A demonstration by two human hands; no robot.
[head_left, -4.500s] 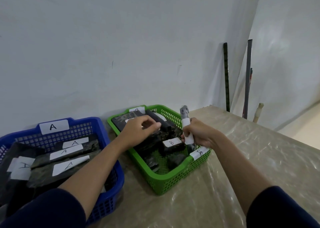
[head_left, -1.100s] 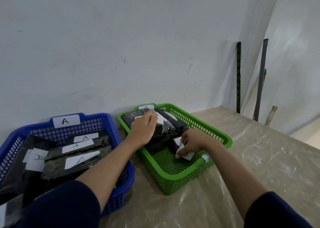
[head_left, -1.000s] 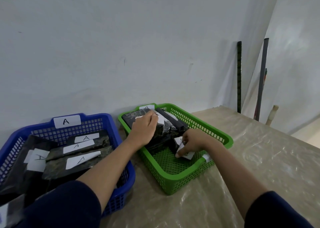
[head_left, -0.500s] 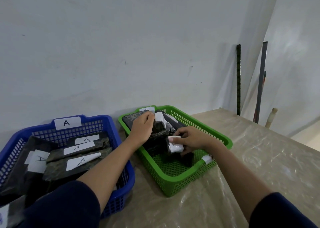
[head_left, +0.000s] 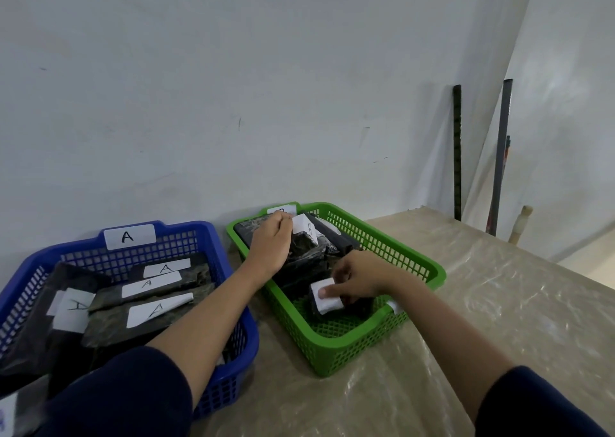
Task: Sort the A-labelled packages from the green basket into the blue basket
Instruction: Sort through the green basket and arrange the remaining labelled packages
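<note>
Pale wall behind a plastic-covered table (head_left: 466,320), two baskets side by side.

Both hands reach into the green basket (head_left: 349,347): the left hand (head_left: 271,243) pinches a dark package (head_left: 304,245) by its white label at the back, the right hand (head_left: 357,278) grips a small dark package (head_left: 327,300), thumb pressed on its label. Beside it, the blue basket (head_left: 229,383) holds A-labelled packages (head_left: 146,310).

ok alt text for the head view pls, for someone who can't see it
A person's two hands reach into a green basket of dark packages: the left hand grips a package at the back, the right hand pinches a small package with a white label. Left of it, a blue basket tagged A holds A-labelled packages.
</note>
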